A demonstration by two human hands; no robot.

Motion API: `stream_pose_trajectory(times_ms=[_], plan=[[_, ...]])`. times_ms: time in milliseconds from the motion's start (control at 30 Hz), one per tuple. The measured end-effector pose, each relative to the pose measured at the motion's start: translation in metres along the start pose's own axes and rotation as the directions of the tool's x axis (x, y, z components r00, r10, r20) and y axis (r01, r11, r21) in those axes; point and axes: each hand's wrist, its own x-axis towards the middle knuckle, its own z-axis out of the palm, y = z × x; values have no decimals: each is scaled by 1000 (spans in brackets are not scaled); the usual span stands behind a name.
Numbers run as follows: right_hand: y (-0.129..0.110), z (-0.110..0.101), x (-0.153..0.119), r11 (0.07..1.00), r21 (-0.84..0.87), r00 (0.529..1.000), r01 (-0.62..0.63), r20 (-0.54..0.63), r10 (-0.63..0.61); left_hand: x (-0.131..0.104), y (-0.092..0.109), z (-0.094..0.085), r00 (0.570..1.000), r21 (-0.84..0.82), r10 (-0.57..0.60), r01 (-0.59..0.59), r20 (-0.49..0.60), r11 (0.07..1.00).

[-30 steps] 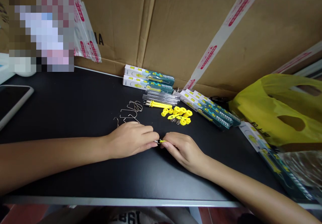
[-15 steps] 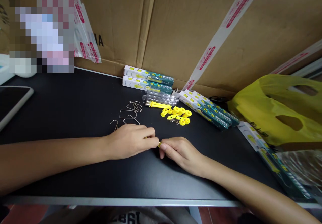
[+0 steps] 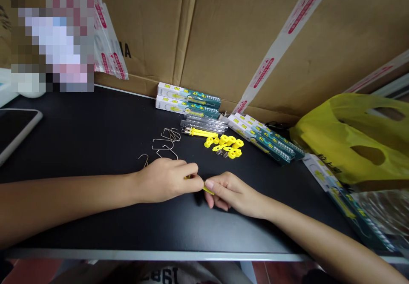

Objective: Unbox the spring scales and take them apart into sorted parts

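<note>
My left hand (image 3: 171,179) and my right hand (image 3: 225,192) meet low over the black table, both closed on a small yellow plastic part (image 3: 208,189). Only a sliver of it shows between the fingertips; a bit more yellow peeks out inside the left hand's curled fingers. Just beyond the left hand lie several bent wire hooks (image 3: 166,141). Farther off are loose yellow plastic pieces (image 3: 230,141) with small metal springs (image 3: 220,152) among them. Behind these rest a yellow rod part (image 3: 203,133) and several clear plastic tubes (image 3: 204,123).
Narrow printed boxes (image 3: 188,101) lie at the back, more boxes (image 3: 262,137) to their right, and another box (image 3: 348,203) at far right. A yellow plastic bag (image 3: 351,135) sits beside them. A phone (image 3: 15,126) lies at left. Large cardboard (image 3: 236,32) stands behind the table.
The right hand's fingers have shifted and uncurled slightly, and more of the yellow part shows between the hands. The left hand has barely moved. Things on the table stay where they were.
</note>
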Motion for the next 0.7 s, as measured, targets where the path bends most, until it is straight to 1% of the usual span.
stream_pose_trajectory(times_ms=[133,367,467,533,567,600,633,667,700], plan=[[1,0,0,987,153,998,-40,52,33,-1,0,0,999,38,32,-31,-21,999],[5,-3,4,969,232,994,-83,82,65,1,-1,-3,996,79,62,-57,-57,995],[8,-2,6,952,305,998,-29,61,11,2,-1,-4,993,94,95,-89,-68,992],[9,-4,7,940,339,999,40,-11,-38,1,-1,-5,991,104,109,-101,-75,989],[9,-5,7,946,315,996,75,-64,-58,1,-2,-5,991,107,109,-100,-79,989],[9,-8,6,963,246,988,110,-131,-79,0,-2,-4,991,106,104,-95,-82,990],[8,-12,5,983,123,972,137,-209,-109,0,-2,-4,992,102,95,-86,-86,991],[7,-18,4,988,-57,943,145,-293,-156,-1,-2,-3,992,97,83,-74,-93,992],[6,-24,2,954,-273,902,122,-371,-222,-2,-2,-3,993,92,72,-63,-98,994]])
